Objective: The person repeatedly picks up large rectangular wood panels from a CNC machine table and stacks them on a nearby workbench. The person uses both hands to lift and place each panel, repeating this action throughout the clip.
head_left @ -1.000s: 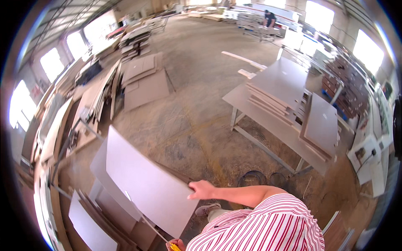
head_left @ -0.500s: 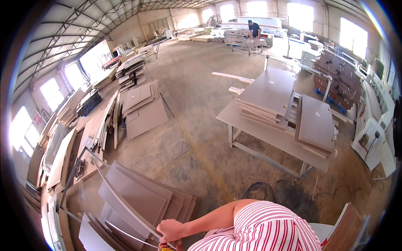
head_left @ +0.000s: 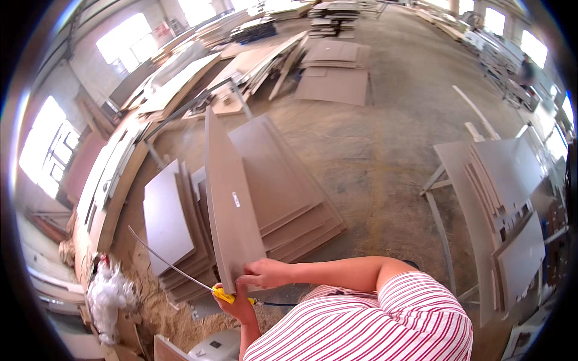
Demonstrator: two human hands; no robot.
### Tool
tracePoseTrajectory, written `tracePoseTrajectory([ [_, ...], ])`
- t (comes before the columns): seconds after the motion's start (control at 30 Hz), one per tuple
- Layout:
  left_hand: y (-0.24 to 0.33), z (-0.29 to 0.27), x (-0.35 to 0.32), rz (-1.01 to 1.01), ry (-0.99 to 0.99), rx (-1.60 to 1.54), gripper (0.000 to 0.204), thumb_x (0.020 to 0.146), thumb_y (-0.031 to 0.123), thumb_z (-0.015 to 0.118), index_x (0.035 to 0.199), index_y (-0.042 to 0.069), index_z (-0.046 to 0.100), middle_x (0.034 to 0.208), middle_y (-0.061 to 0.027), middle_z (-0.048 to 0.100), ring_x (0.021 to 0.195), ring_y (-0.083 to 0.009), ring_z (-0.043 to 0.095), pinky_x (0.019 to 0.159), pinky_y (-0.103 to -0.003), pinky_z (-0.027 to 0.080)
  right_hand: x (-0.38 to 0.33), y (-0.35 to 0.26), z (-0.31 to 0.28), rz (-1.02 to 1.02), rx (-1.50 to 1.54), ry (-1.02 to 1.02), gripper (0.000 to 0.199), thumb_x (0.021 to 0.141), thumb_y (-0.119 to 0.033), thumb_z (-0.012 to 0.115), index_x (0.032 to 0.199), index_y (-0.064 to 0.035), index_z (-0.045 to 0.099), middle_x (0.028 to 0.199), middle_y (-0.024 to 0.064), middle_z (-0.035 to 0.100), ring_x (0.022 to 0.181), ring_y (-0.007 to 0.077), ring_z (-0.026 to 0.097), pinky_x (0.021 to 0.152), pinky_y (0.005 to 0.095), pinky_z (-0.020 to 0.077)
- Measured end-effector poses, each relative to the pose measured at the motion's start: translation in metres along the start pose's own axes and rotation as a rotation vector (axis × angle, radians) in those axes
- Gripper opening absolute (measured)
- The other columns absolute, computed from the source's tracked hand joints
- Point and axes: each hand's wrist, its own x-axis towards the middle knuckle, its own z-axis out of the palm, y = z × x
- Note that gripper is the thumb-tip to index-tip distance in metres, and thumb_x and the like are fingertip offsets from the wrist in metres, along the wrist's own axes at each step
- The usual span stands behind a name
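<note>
While I watched, right hand [head_left: 265, 274] pinched lower edge of tall grey panel [head_left: 232, 204], upright over floor stack [head_left: 283, 192]; left hand [head_left: 236, 304] closed on yellow tool [head_left: 224, 295]. Risk: thin grip, panel tipping sideways.

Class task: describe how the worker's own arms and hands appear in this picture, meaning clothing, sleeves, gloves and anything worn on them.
Both hands are bare, with no gloves. The right hand leads to a forearm bare up to a short sleeve of a shirt with red and white stripes. The left hand also shows a bare forearm. No watch, ring or bracelet can be made out.
</note>
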Motion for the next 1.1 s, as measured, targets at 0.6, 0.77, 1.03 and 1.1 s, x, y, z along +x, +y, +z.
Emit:
tracePoseTrajectory([
  [0.6,-0.021,-0.024,0.018,-0.191,0.118,-0.079,0.042,0.082,0.004,0.071,0.118,0.003,0.049,0.110,-0.0074,0.058,0.100,-0.0196,0.057,0.090,-0.032,0.046,-0.083,0.205,-0.049,0.538,0.182,0.111,0.034,0.091,-0.040,0.060,0.090,-0.0060,0.061,0.074,0.0037,0.063,0.063,0.0122,0.057,0.057,0.0282,0.0481],
  [0.77,0.005,-0.025,0.013,-0.032,0.131,0.156,0.042,0.076,0.014,0.079,0.105,0.002,0.051,0.094,-0.0109,0.056,0.086,-0.0251,0.053,0.079,-0.039,0.045,-0.094,0.210,-0.054,0.553,0.122,0.107,0.036,0.093,-0.041,0.060,0.095,-0.0053,0.061,0.076,0.0044,0.065,0.067,0.0130,0.061,0.059,0.0281,0.0503],
  [1.03,0.011,-0.023,0.009,0.182,0.140,0.341,0.042,0.075,0.030,0.080,0.092,0.000,0.055,0.084,-0.0180,0.057,0.079,-0.0388,0.053,0.075,-0.050,0.042,-0.120,0.243,-0.041,0.600,0.230,0.170,0.037,0.092,-0.043,0.061,0.096,-0.0058,0.062,0.078,0.0044,0.066,0.066,0.0137,0.062,0.059,0.0279,0.0511],
  [1.1,0.019,-0.024,0.007,0.165,0.125,0.329,0.038,0.072,0.023,0.079,0.091,-0.001,0.055,0.082,-0.0182,0.056,0.078,-0.0395,0.053,0.074,-0.051,0.041,-0.126,0.246,-0.037,0.599,0.248,0.211,0.036,0.092,-0.042,0.060,0.093,-0.0051,0.061,0.075,0.0044,0.064,0.062,0.0134,0.059,0.055,0.0277,0.0481],
])
